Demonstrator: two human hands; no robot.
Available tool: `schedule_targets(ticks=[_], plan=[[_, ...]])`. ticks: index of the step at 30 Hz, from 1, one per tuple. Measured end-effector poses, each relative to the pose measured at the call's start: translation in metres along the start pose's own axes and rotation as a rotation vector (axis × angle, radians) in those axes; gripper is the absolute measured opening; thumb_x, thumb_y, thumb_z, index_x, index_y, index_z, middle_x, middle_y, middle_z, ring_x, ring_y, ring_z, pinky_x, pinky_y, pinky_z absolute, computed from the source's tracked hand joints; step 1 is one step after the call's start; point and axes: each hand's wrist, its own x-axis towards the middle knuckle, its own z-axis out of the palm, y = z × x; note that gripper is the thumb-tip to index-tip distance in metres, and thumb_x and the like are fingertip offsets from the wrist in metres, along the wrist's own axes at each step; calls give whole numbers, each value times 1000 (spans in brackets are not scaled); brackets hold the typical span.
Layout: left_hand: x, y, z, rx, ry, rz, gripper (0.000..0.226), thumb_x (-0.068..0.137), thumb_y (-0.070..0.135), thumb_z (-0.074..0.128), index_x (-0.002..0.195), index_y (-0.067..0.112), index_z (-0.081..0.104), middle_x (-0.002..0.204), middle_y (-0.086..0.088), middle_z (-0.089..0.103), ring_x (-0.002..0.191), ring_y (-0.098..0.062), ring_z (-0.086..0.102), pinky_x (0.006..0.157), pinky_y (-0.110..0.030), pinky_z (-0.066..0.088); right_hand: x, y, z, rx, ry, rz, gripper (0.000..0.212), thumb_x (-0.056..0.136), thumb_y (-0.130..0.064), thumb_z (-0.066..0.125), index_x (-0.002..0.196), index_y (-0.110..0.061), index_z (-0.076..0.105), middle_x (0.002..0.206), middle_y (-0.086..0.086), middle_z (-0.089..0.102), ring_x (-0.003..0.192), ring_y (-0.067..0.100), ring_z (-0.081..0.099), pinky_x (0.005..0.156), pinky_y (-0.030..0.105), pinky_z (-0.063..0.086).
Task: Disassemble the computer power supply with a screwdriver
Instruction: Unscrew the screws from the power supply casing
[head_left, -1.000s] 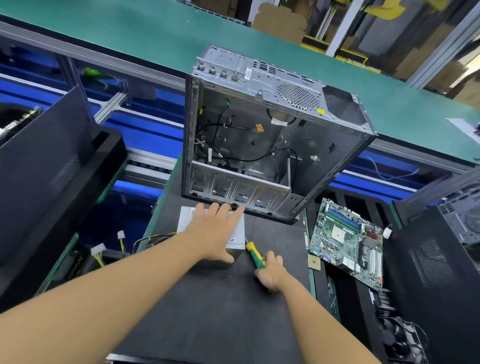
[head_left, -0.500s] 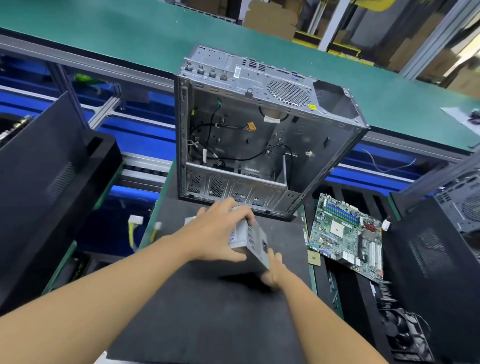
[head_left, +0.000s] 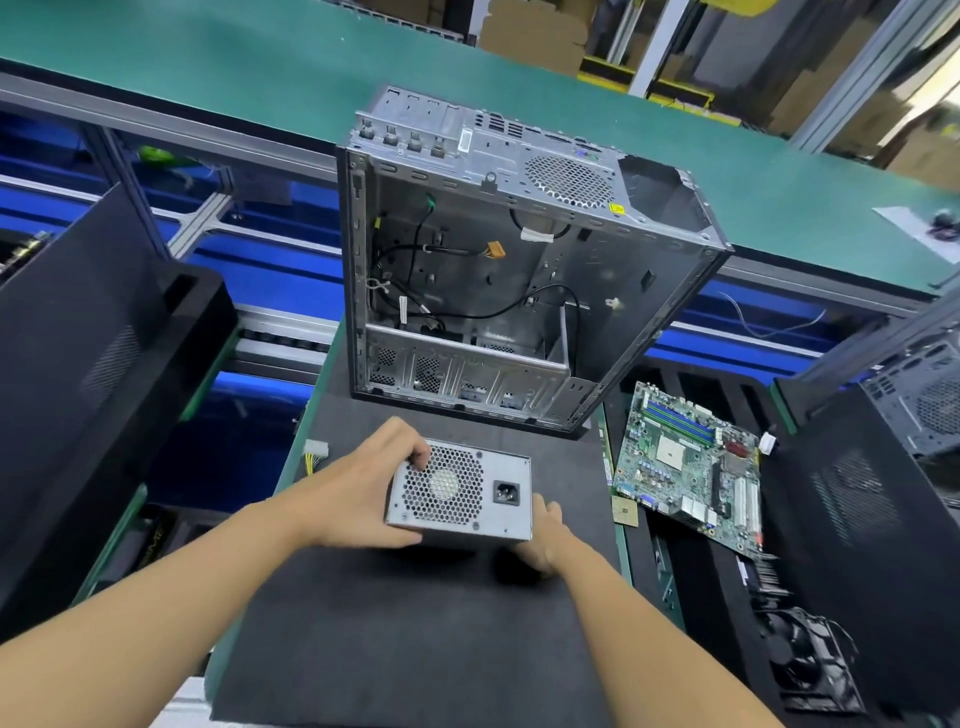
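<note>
The power supply (head_left: 460, 491) tipped up on edge over the table (head_left: 415, 649), fan grille facing the camera
Long axis runs across, hand to hand; left hand (head_left: 353, 499) clamps its left end, fingers (head_left: 410, 441) curled over the top edge; right hand (head_left: 543, 540) meets the lower right corner, grip hidden

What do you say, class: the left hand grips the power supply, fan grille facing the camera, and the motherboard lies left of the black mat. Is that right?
One detail is wrong. The head view shows the motherboard lying to the right of the black mat, not the left. The rest holds: the left hand grips the power supply, its fan grille facing the camera.
</note>
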Motion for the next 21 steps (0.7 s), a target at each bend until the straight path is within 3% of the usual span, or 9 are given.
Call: schedule_targets(ticks=[2, 4, 6, 9, 12, 15, 18, 21], plan=[[-6, -7, -1, 7, -26, -9, 79, 64, 46, 80, 125, 52, 31, 119, 24, 33, 103, -2, 51, 84, -30, 52, 0, 0, 0, 9, -13, 34, 47, 85, -48, 55, 119, -23, 35, 115, 3, 30, 114, 35, 46, 91, 40, 41], [-12, -16, -2, 9, -63, -35, 105, 63, 47, 80, 145, 56, 15, 123, 27, 30, 104, 2, 51, 85, -16, 47, -1, -2, 1, 31, -8, 41, 38, 85, -44, 58, 108, -26, 33, 111, 2, 29, 113, 36, 48, 88, 39, 40], [-17, -22, -2, 28, -90, -43, 115, 65, 48, 80, 150, 56, 3, 125, 30, 26, 101, 3, 52, 82, -13, 46, 1, -2, 1, 37, 6, 37, 34, 87, -38, 59, 104, -27, 32, 111, 4, 30, 111, 35, 49, 91, 39, 41], [-22, -20, 2, 38, -47, 5, 103, 65, 44, 78, 147, 51, 15, 130, 29, 27, 107, 3, 52, 84, -20, 50, 3, -1, 3, 45, 18, 34, 33, 87, -35, 59, 104, -27, 32, 113, 4, 31, 110, 34, 48, 92, 39, 41], [-25, -12, 8, 25, 4, 49, 94, 65, 40, 78, 141, 49, 23, 127, 26, 31, 104, 4, 51, 76, -7, 44, 4, 1, 2, 35, 10, 34, 34, 86, -36, 60, 102, -25, 32, 112, 4, 30, 108, 33, 49, 89, 40, 42], [-27, -8, 11, -10, -10, 46, 92, 64, 40, 79, 137, 52, 25, 122, 24, 33, 99, 1, 53, 73, -10, 46, 7, 2, 3, 27, 0, 32, 38, 85, -39, 62, 101, -24, 31, 110, 3, 29, 109, 33, 48, 85, 39, 40], [-33, -10, 9, -27, -63, 27, 92, 64, 41, 79, 137, 51, 24, 122, 23, 30, 110, 1, 50, 85, -21, 50, 10, 4, 6, 34, 10, 40, 32, 87, -37, 58, 102, -24, 33, 111, 3, 31, 108, 32, 48, 90, 41, 43], [-39, -18, 8, -28, -116, 33, 95, 65, 42, 80, 138, 52, 20, 132, 28, 27, 132, 10, 28, 97, -11, 40, 11, 5, 8, 43, 34, 42, 29, 89, -34, 56, 107, -24, 36, 114, 4, 33, 108, 33, 48, 95, 43, 43]])
